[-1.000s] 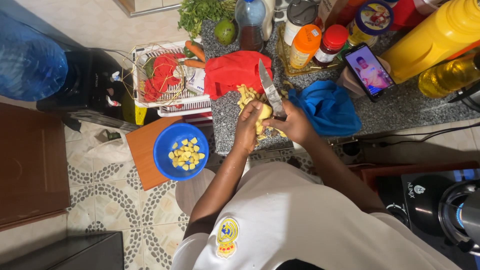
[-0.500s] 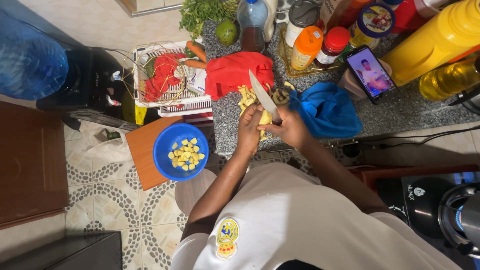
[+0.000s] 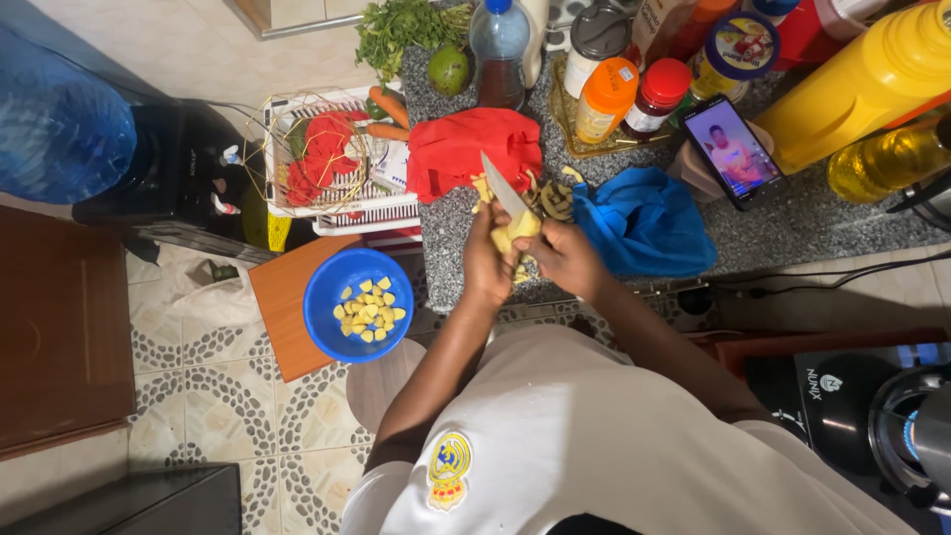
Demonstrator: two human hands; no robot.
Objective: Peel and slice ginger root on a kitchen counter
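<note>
Head camera view, looking straight down on a person in a white shirt working at the near edge of a speckled grey countertop [image 3: 792, 233]. Both hands meet over that edge. The left hand [image 3: 487, 266] has its fingers curled closed around a pale yellow peeled piece of food [image 3: 522, 230], which shows between the two hands. The right hand [image 3: 567, 258] has its fingers closed on the handle of a knife [image 3: 503, 185], whose blade slants up and away from the food, over the countertop. Just beyond the blade lies a red cloth [image 3: 466, 149]; a blue cloth [image 3: 644, 223] lies touching the right hand's far side. Off the countertop's left edge, lower down, a blue bowl [image 3: 332, 287] of small yellow pieces sits on an orange board [image 3: 282, 317]. A phone [image 3: 731, 149] leans farther back on the countertop.
</note>
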